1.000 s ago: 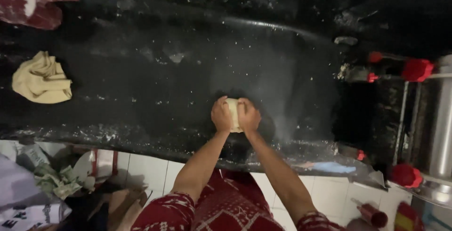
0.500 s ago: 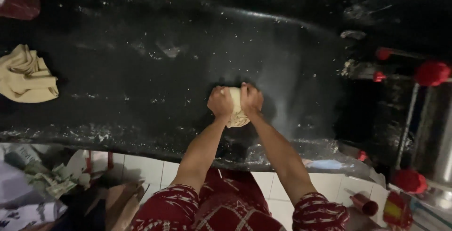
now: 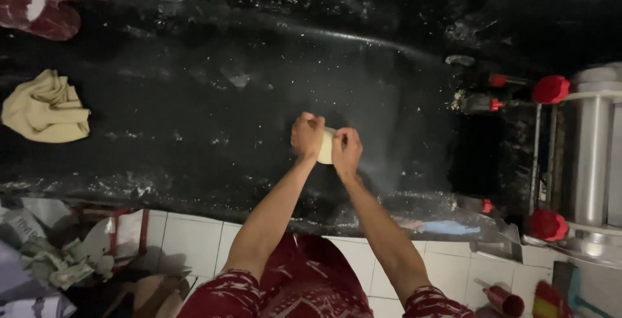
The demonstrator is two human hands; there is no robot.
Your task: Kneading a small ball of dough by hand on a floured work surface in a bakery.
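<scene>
A small pale lump of dough sits between my two hands above the black, flour-dusted counter. My left hand grips it from the left with curled fingers. On the other side my right hand closes around it. Most of the dough is hidden by my fingers.
A crumpled beige cloth lies at the counter's left. A dark red scoop rests at the far left corner. A steel roller machine with red knobs stands at the right. White tiled floor, paper scraps and a red stool lie below the counter edge.
My hands pressed the dough down onto the counter half a second ago and now hold it a little higher, the lump squeezed between both hands. The camera view has shifted slightly.
</scene>
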